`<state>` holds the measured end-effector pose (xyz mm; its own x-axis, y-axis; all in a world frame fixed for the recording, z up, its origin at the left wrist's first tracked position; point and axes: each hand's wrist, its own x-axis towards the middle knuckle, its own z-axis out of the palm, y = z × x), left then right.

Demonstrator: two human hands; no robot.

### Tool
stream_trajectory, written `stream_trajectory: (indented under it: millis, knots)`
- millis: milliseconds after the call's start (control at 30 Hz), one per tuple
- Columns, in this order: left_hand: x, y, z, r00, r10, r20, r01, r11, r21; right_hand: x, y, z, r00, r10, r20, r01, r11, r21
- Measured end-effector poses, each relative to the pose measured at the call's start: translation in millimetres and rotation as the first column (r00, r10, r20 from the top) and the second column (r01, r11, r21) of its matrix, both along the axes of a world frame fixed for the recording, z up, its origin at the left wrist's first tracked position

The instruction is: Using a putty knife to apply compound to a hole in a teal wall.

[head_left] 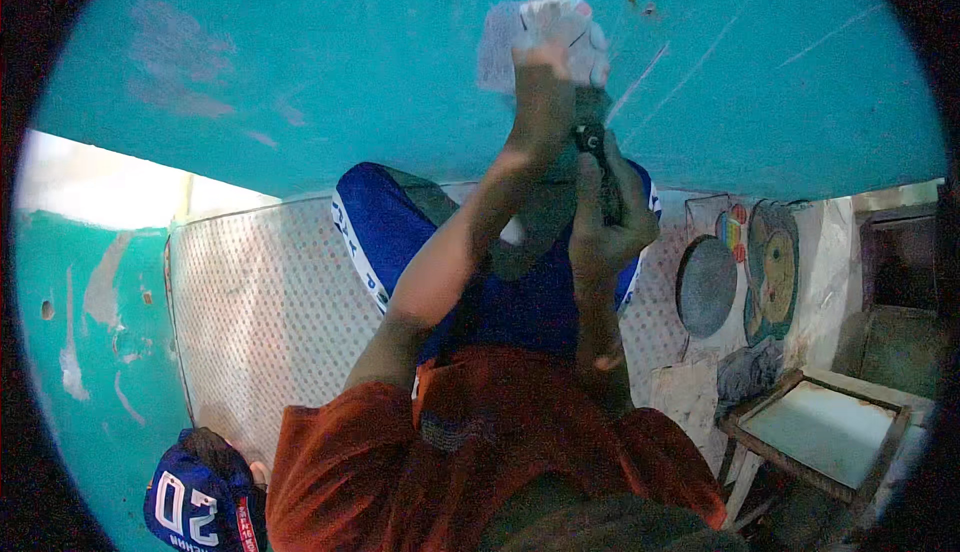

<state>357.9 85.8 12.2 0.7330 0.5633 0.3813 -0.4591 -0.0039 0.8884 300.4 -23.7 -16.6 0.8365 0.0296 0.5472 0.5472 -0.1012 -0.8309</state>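
My left hand (560, 40) is stretched out in front of me at the top of the view, pale and overexposed, with its fingers curled together. Against its left side shows a whitish, roughly square patch (497, 47) with a mesh-like look; I cannot tell whether the fingers grip it. Lower and to the right, my right hand (612, 237) is closed around a slim black hand tool (591, 139) with a round pivot-like spot. The tool points up toward the left hand, and its exact kind is unclear. Both forearms come up from my red-brown sleeves.
A scuffed teal wall (330, 72) fills the far side. My blue-clad legs (395, 222) rest on a pale dotted mat (260, 302). At lower left is another person in a blue shirt (190, 497). A wood-framed table (825, 432) and a round grey disc (706, 287) are at right.
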Motion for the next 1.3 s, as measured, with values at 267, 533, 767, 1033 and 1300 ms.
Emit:
stream_trajectory:
  millis: [267, 533, 767, 1033, 1300]
  knots:
    - [9, 3, -9, 0.998, -0.027, -0.058, 0.024, 0.999, -0.042, -1, -5, -12, 0.998, -0.041, 0.041, 0.043, 0.998, -0.039]
    - [4, 4, -4, 0.968, 0.228, 0.107, -0.251, 0.862, 0.44, 2, -3, -3, 1.0, -0.017, -0.018, 0.016, 0.998, -0.06]
    - [8, -1, -10, 0.963, 0.087, 0.257, -0.133, 0.977, 0.167, -4, -9, -11, 0.999, -0.029, -0.044, 0.026, 0.998, -0.063]
    - [9, 2, -2, 0.996, 0.014, 0.09, -0.013, 1.0, -0.006, 3, 0, -8, 1.0, -0.018, 0.004, 0.018, 1.0, -0.018]
    - [0, 3, 3, 0.999, -0.04, 0.026, 0.042, 0.995, -0.088, -2, -2, -6, 0.999, -0.016, -0.028, 0.014, 0.997, -0.082]
